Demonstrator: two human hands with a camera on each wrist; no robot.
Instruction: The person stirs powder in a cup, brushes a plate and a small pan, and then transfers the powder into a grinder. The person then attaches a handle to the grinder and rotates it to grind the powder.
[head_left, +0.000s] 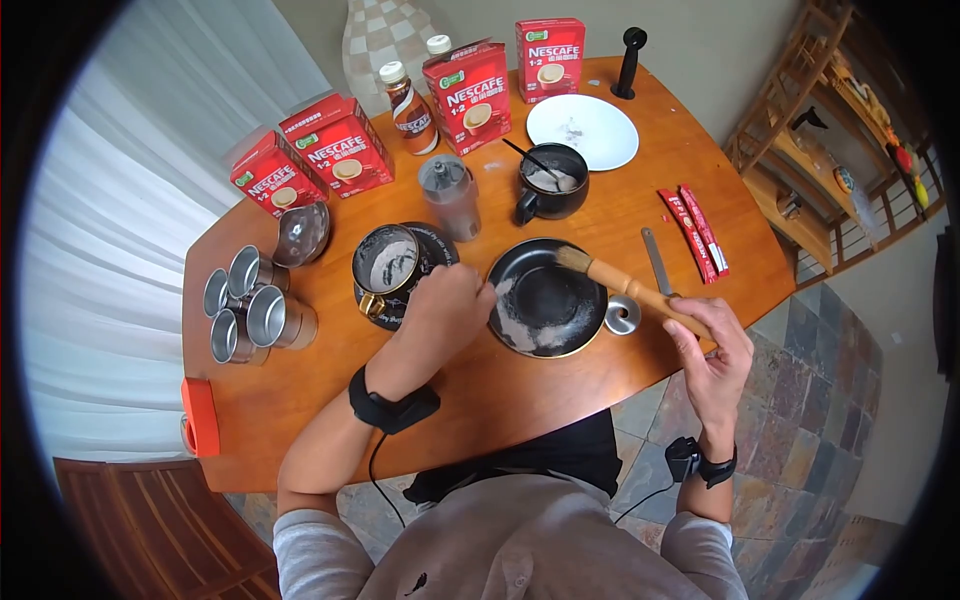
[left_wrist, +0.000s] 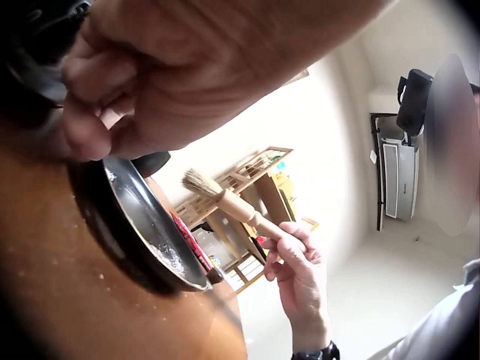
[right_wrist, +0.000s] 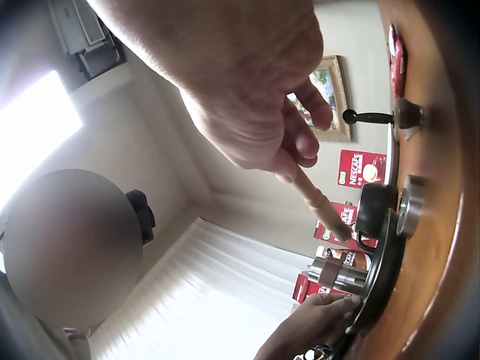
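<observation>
A black plate (head_left: 545, 312) smeared with pale powder lies near the table's front edge. My left hand (head_left: 447, 312) pinches its left rim between thumb and curled fingers; the fingertips (left_wrist: 90, 139) show at the rim in the left wrist view. In my right hand (head_left: 716, 345) is a wooden-handled brush (head_left: 628, 281), gripped by its handle. Its bristles (left_wrist: 199, 183) point left, above the far right part of the plate. Just beyond the left hand stands a black cup (head_left: 387, 262) with a gold handle and powder inside, on a black saucer (head_left: 434, 240).
A dark mug (head_left: 553, 182) with a stirrer and a white plate (head_left: 600, 132) stand farther back. Several metal cups (head_left: 283, 318) are at left. A grinder (head_left: 450, 198), red Nescafe boxes (head_left: 470, 100) and red sachets (head_left: 694, 232) stand or lie around. A metal coil (head_left: 622, 314) lies beside the black plate.
</observation>
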